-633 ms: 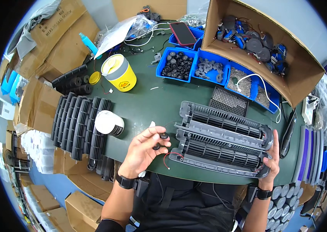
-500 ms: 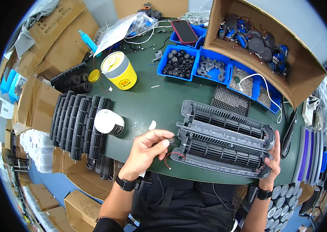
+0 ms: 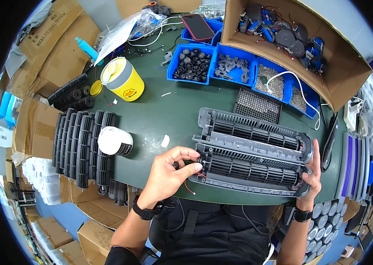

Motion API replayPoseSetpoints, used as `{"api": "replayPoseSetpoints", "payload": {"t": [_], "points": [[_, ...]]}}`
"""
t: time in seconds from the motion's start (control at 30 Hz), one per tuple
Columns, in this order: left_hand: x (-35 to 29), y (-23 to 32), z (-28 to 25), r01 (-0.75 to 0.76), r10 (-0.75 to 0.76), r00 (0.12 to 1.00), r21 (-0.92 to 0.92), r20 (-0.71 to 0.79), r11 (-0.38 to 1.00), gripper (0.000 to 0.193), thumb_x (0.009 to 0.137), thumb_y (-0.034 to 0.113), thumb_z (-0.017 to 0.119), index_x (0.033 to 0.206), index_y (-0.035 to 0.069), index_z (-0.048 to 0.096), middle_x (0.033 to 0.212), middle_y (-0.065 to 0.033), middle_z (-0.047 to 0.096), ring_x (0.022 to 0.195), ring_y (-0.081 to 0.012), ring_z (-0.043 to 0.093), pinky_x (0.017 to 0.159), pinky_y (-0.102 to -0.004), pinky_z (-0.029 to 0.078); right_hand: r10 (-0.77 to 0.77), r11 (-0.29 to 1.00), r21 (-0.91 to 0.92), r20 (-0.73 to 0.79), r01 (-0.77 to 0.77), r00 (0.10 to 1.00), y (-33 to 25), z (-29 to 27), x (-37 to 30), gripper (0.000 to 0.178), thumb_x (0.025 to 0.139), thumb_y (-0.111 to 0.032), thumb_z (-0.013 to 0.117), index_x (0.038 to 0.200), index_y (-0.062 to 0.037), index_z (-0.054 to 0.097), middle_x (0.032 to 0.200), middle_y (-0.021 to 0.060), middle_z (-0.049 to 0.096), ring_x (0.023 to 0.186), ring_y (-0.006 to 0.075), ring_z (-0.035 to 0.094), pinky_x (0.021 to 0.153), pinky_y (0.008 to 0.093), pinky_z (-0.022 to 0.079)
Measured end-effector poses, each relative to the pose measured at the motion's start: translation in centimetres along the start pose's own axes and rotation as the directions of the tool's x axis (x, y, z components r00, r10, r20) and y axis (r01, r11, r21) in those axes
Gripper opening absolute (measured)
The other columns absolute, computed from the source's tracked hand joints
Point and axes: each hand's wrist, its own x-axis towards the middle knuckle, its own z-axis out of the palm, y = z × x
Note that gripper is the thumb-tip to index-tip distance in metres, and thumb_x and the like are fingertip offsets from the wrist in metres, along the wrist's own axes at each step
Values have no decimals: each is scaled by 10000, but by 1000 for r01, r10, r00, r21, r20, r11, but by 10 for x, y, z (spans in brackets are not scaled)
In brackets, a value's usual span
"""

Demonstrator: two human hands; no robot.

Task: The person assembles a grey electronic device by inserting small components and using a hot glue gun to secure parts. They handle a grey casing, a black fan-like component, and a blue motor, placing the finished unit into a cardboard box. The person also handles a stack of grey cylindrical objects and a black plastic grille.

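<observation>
Two grey fan housings lie side by side in front of me, a far housing (image 3: 257,132) and a near housing (image 3: 252,179). Each has a black ribbed fan roller along its length; the near roller (image 3: 250,171) faces up. My left hand (image 3: 169,174) pinches a small black round part (image 3: 176,165) at the near housing's left end, and the fingers partly cover it. A thin red wire with a small plug hangs beside these fingertips. Around the right end of the housings, my right hand (image 3: 311,176) grips with its thumb on the near one and its fingers along the outer side.
Blue bins hold black wheel-shaped parts (image 3: 192,64), grey clips (image 3: 232,70) and screws (image 3: 270,81). A perforated black tray (image 3: 257,106) lies before them. Left are a white jar (image 3: 115,141), a yellow cup (image 3: 124,81) and spare rollers (image 3: 82,145). A black electric screwdriver (image 3: 329,143) lies right.
My left hand has brought the small round part from just beside the near housing to its left end. The right hand keeps its hold. The whole view has shifted slightly.
</observation>
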Motion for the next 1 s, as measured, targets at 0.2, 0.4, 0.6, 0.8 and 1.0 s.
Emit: {"api": "replayPoseSetpoints", "payload": {"t": [0.2,0.4,0.6,0.8,1.0], "points": [[1,4,-1,16,-15,1000,64,-11,998,207,896,56,846,1085,10,779,891,2,742,686,-27,544,647,-219,484,-4,1000,2,2,4,1000,0,-1,0,1171,658,-218,712,1690,-1,203,1588,254,479,1417,368,544,1227,456,401],[3,-1,0,62,-62,998,19,-33,998,221,868,48,868,1062,-6,778,857,-19,747,706,-38,597,680,-225,515,1,999,-51,-15,-2,1000,0,0,-1,1176,654,-245,713,1693,-14,212,1595,254,470,1420,366,542,1225,452,401],[5,-3,-3,24,-23,1000,-7,11,1000,217,873,64,872,1049,-4,765,896,-22,756,736,-43,623,703,-232,520,5,997,-78,-32,-8,999,0,0,0,1188,641,-269,716,1693,-25,223,1595,249,474,1415,359,549,1221,446,408],[7,-4,-1,45,-45,999,-60,12,997,224,861,51,878,1042,0,756,939,-27,762,731,-37,618,719,-233,522,3,996,-86,-50,-8,999,0,2,0,1190,633,-285,713,1691,-25,233,1587,247,487,1405,356,559,1215,447,420],[8,-6,-2,-9,10,1000,-53,28,999,217,877,55,869,1052,-1,754,921,-29,758,734,-46,629,699,-230,526,3,996,-86,-63,-9,998,0,3,-1,1184,639,-287,720,1689,-28,237,1570,246,505,1391,356,572,1204,451,440]]}}
